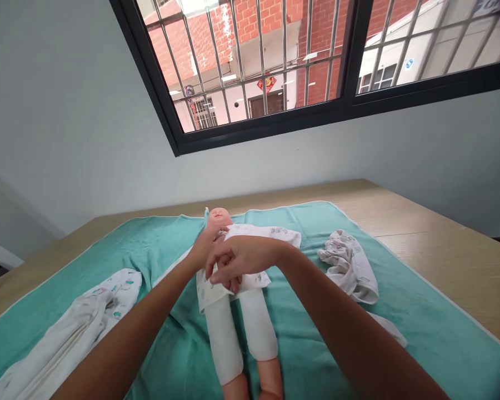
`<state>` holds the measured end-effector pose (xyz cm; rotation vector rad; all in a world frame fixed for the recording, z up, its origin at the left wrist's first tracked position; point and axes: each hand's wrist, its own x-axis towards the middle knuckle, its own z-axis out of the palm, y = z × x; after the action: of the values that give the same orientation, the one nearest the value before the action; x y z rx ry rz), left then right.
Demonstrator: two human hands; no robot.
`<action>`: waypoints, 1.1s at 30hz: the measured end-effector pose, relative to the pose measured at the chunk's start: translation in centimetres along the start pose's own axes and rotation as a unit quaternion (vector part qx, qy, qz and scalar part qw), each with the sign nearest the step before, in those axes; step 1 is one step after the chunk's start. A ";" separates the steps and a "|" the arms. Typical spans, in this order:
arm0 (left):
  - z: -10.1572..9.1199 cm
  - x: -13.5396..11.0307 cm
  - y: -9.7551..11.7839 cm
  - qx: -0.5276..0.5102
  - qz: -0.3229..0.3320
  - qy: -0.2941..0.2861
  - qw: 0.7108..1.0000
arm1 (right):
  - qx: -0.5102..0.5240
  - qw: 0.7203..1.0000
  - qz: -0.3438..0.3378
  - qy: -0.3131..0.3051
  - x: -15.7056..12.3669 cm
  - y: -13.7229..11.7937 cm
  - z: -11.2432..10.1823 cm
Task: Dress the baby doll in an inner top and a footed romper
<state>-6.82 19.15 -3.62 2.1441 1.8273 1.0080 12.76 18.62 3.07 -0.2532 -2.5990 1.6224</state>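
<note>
A baby doll lies on its back on a teal towel, its head at the far end and its legs toward me. It wears a white printed baby shirt, with one sleeve spread to the right. At the doll's upper chest, just below the chin, my left hand has its fingers bent onto the shirt. My right hand crosses over the doll's middle, fingers curled together. What lies within the right fingers is hidden, and part of the left hand is covered too.
White printed baby clothing lies on the towel at left. At right is a crumpled white printed garment, with a smaller white cloth nearer me. The wooden table meets a wall beneath a barred window.
</note>
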 end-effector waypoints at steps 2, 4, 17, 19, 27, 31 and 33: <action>0.6 -0.9 -0.7 -0.036 -0.031 0.011 0.999 | 0.035 0.993 0.021 -0.110 -0.1 -0.6 0.4; 1.2 -1.5 -1.2 -0.076 -0.063 0.050 0.994 | 0.044 0.983 0.032 -0.175 -0.4 -1.4 0.7; 0.8 -12.9 -0.5 0.061 0.160 0.036 0.985 | -0.204 0.972 0.069 0.095 -7.3 0.6 3.6; 0.9 -14.5 -0.6 0.076 0.134 0.037 0.987 | -0.212 0.956 0.136 0.151 -9.9 2.1 4.9; 1.3 -11.3 0.7 0.141 0.025 0.049 0.988 | -0.436 0.843 0.057 0.310 -4.2 6.1 11.0; -0.3 -12.3 -3.5 0.057 -0.157 0.145 0.975 | -0.416 0.823 0.123 0.367 -2.8 8.6 7.8; -1.4 -13.5 -7.0 0.082 -0.180 0.239 0.951 | -0.326 0.808 0.202 0.448 -4.8 10.4 5.3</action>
<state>-13.85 8.01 -11.43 1.6335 2.4808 1.4070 17.78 17.53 -8.42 -1.3034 -2.2148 0.3241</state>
